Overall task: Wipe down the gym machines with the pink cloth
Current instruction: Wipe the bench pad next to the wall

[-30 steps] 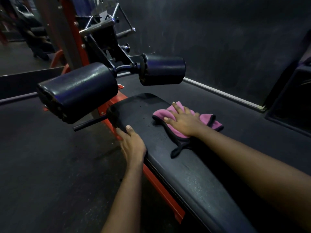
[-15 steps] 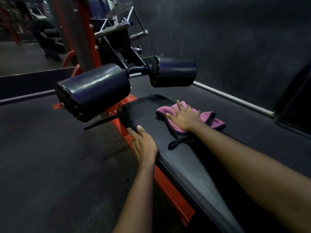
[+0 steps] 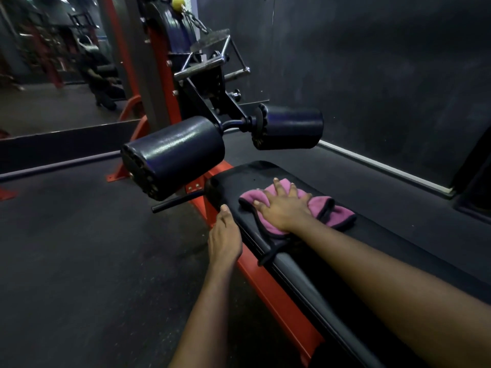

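Wiping is reaching the far end of the surface [image 3: 239,179], just below the rollers [image 3: 175,155]. The cloth [image 3: 334,211] is lying flat there, having crept slightly toward that end over the last second. The right hand [image 3: 284,208] is pressing it down, fingers spread and straight, gripping nothing. The left hand [image 3: 224,240] is still resting straight-fingered on the surface's edge. The rollers are likely waiting their turn.

Two roller pads [image 3: 172,155], one cloth [image 3: 335,211], two hands [image 3: 284,209]
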Demonstrator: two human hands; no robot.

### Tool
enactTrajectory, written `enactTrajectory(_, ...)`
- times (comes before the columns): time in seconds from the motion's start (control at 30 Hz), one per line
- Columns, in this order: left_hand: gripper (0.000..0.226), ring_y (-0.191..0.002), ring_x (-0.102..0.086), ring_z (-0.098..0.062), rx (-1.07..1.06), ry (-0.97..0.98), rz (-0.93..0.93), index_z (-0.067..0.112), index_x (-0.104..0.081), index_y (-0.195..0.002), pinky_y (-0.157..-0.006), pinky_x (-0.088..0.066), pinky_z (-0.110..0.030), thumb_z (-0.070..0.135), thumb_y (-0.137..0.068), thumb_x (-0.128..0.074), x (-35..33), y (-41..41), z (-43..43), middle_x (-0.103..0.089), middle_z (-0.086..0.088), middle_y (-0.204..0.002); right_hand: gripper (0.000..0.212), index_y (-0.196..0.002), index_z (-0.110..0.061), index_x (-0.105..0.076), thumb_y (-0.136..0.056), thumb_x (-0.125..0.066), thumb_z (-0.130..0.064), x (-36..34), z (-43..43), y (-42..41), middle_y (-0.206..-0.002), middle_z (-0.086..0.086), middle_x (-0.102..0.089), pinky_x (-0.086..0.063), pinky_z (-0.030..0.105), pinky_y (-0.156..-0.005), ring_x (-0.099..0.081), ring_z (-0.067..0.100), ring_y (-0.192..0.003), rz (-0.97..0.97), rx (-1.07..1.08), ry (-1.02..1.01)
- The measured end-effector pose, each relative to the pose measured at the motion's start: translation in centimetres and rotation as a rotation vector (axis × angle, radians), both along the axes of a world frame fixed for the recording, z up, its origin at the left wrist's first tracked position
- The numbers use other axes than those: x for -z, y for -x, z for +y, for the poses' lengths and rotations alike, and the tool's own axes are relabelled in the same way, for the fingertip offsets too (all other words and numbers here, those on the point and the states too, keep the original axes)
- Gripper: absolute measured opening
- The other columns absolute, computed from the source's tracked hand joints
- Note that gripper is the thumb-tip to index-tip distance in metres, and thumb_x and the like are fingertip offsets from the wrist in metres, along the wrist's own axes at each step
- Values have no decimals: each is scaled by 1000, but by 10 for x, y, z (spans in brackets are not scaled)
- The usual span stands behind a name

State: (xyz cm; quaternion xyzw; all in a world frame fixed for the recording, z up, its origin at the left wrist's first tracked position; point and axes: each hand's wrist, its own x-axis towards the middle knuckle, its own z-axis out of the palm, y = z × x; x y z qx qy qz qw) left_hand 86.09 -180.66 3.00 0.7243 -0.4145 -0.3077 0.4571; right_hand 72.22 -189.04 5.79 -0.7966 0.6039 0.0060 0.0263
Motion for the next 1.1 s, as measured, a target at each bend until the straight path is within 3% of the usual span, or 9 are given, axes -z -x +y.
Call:
enactTrajectory(0.17, 72, -142, -41, -37, -2, 8, 26, 10, -46, -149, -116, -28, -43, 55, -107, -10, 0, -8, 5, -46, -24, -151, 63, -158, -50, -2, -100, -10, -71, 3, 38, 17, -169, -3, 18, -1, 80, -112, 7, 37, -156, -14, -117, 9)
enactTrajectory(0.27, 79, -139, -44, -39, -2, 10, 61, 12, -50, -148, -117, -33, -49, 63, -103, -9, 8, -14, 3, -47, -24, -150, 62, -158, -52, -4, -99, -12, -72, 6, 64, 26, -169, -4, 18, 0, 79, -112, 7, 36, -156, -14, -152, 28)
enactTrajectory(0.47, 87, -114, -62, -40, -23, 161, -57, 18, -68, -124, -107, -44, -51, 77, -92, -12, -3, -51, -3, -68, -17, -125, 60, -159, -46, -15, -103, -16, -67, 0, 4, -32, -172, 4, 8, -2, 79, -111, 4, 45, -155, -38, -110, 2)
enactTrajectory(0.53, 71, -100, -67, -35, -62, 316, -153, 17, -72, -110, -96, -50, -47, 66, -97, -23, -25, -63, 0, -73, -13, -105, 62, -160, -44, -15, -102, -15, -67, 0, -15, -49, -171, 5, 8, -1, 79, -112, 4, 46, -154, -43, -89, -8)
enactTrajectory(0.63, 42, -81, -65, -24, -78, 510, -439, 13, -69, -91, -75, -52, -43, 40, -102, -40, -63, -81, 0, -69, -5, -82, 62, -160, -46, -10, -102, -14, -68, 0, -8, -44, -171, 3, 12, 0, 80, -112, 5, 43, -155, -40, -130, 6)
enactTrajectory(0.77, 25, -97, -55, -28, -222, 644, -814, 8, -71, -95, -83, -46, -44, 24, -100, -52, -107, -102, -13, -68, -9, -93, 62, -158, -50, -6, -100, -16, -70, 7, 30, -19, -170, -2, 17, 1, 79, -112, 8, 36, -156, -36, -215, 29)
enactTrajectory(0.87, 32, -117, -49, -28, -300, 523, -1031, 13, -68, -117, -96, -40, -48, 32, -99, -49, -122, -120, -34, -66, -7, -122, 60, -158, -50, -9, -101, -18, -69, 6, 21, -27, -171, -2, 14, 0, 78, -112, 7, 38, -156, -33, -218, 25)
enactTrajectory(0.97, 45, -132, -44, -29, -301, 351, -1070, 15, -60, -136, -110, -34, -52, 38, -101, -43, -118, -137, -51, -56, -8, -143, 60, -158, -47, -15, -102, -20, -68, 0, -14, -56, -171, -1, 9, -3, 77, -112, 4, 41, -156, -59, -193, -4)
enactTrajectory(1.1, 47, -133, -43, -29, -313, 343, -1136, 17, -53, -143, -107, -38, -53, 38, -105, -36, -96, -151, -52, -53, -7, -145, 60, -159, -43, -18, -104, -19, -65, -5, -46, -82, -172, 1, 6, -2, 75, -114, 3, 41, -156, -65, -177, -17)
